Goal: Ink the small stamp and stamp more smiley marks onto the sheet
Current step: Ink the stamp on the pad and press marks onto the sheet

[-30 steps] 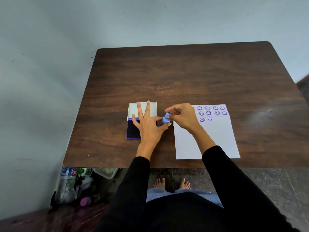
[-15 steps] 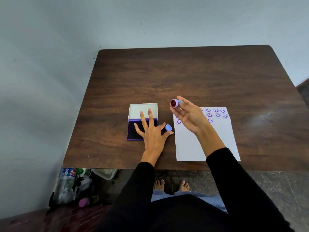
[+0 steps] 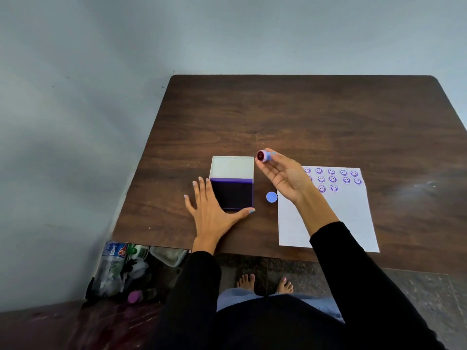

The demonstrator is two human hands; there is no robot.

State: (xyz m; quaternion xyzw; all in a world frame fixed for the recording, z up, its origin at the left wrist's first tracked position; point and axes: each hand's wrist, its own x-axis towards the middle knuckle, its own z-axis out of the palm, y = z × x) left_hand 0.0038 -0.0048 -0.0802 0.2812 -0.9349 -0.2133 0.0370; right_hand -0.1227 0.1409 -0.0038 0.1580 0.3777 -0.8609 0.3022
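My right hand (image 3: 283, 176) holds the small round stamp (image 3: 262, 155) at its fingertips, raised above the table with the red stamp face turned toward me. The stamp's blue cap (image 3: 271, 197) lies on the table between the ink pad and the sheet. The open purple ink pad (image 3: 233, 194) has its white lid flipped back. My left hand (image 3: 211, 210) lies flat and spread at the pad's near-left corner, thumb along its front edge. The white sheet (image 3: 336, 218) carries several purple smiley marks near its top.
The dark wooden table (image 3: 290, 117) stands against a pale wall. Below its left front edge sit plastic bottles and a container (image 3: 126, 266) on the floor. My bare feet show under the table's front edge.
The cap came off the stamp and now lies on the table. My right hand lifted the stamp and moved left toward the pad. My left hand shifted left to the pad's corner.
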